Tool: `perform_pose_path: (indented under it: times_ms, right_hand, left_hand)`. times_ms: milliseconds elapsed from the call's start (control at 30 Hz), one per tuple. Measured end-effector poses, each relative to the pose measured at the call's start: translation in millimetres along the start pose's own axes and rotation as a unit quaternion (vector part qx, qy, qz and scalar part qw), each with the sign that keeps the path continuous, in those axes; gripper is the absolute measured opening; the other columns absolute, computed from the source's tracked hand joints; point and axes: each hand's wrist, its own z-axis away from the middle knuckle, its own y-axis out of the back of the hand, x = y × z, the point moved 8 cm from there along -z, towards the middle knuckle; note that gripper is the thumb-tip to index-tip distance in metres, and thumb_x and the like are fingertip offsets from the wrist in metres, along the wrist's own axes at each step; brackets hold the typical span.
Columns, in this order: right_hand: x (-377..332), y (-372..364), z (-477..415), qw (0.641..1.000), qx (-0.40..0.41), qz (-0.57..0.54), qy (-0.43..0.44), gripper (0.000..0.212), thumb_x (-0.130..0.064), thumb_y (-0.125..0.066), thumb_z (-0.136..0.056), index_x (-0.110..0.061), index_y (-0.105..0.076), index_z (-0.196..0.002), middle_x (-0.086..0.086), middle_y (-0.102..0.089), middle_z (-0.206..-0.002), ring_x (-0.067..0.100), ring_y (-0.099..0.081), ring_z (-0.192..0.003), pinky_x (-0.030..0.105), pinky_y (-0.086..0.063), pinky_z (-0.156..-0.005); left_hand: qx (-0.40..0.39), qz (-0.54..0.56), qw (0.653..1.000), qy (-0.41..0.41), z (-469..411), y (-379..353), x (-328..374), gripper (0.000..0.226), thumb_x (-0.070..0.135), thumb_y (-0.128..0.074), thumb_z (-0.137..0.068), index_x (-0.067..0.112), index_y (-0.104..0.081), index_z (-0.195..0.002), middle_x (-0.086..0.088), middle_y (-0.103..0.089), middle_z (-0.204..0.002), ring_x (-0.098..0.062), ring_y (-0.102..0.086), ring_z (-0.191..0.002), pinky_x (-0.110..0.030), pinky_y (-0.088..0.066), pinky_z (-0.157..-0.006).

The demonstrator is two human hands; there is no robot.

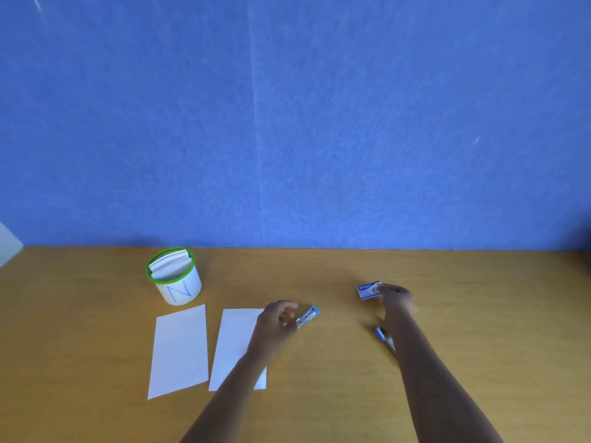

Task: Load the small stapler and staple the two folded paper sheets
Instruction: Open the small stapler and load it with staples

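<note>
While my left hand (277, 318) pinched the stapler (309, 315) at the middle of the table (335, 394), my right hand (396, 300) gripped the staple box (368, 290) nearer the back edge; sheets (180, 350) lay flat, front-left.

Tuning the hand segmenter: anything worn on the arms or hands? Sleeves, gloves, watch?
Nothing worn shows. The left hand and right hand are ungloved, with no rings or watch visible. The left forearm and right forearm are sleeveless down to the frame's bottom edge.
</note>
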Motion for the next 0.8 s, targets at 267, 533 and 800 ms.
perform_pose_path:
  times_ms: [267, 533, 800]
  right_hand:
    - [-0.1, 0.0, -5.5, 0.995, 0.015, 0.085, 0.051, 0.018, -0.012, -0.057, -0.088, -0.006, -0.07, -0.098, 0.018, -0.069, -0.102, 0.032, -0.059, -0.094, 0.028, -0.04, -0.068]
    - [-11.1, -4.6, 8.2, 0.992, 0.026, 0.066, 0.106, 0.019, -0.019, -0.055, -0.09, -0.01, -0.07, -0.1, 0.012, -0.071, -0.099, 0.026, -0.057, -0.083, 0.034, -0.047, -0.075]
    - [-15.2, -47.2, 71.3, 0.958, -0.065, 0.104, 0.258, 0.012, -0.016, -0.061, -0.088, -0.008, -0.07, -0.09, 0.007, -0.06, -0.076, 0.025, -0.057, -0.072, 0.025, -0.032, -0.062]
  left_hand:
    - [-0.025, -0.102, 0.994, -0.007, 2.7, -9.8, -5.0, 0.042, 0.014, -0.072, -0.072, 0.024, -0.063, -0.112, 0.005, -0.058, -0.101, -0.011, -0.058, -0.094, -0.035, -0.047, -0.092]
    - [-0.002, -0.152, 0.988, -0.018, 3.3, -12.5, -4.6, 0.03, 0.015, -0.066, -0.079, 0.015, -0.065, -0.109, 0.001, -0.057, -0.103, -0.014, -0.053, -0.1, -0.023, -0.043, -0.085]
    - [0.034, -0.192, 0.98, -0.026, 6.6, -13.1, 3.4, 0.019, 0.015, -0.055, -0.09, 0.01, -0.065, -0.105, -0.004, -0.057, -0.104, -0.019, -0.056, -0.091, -0.025, -0.043, -0.072]
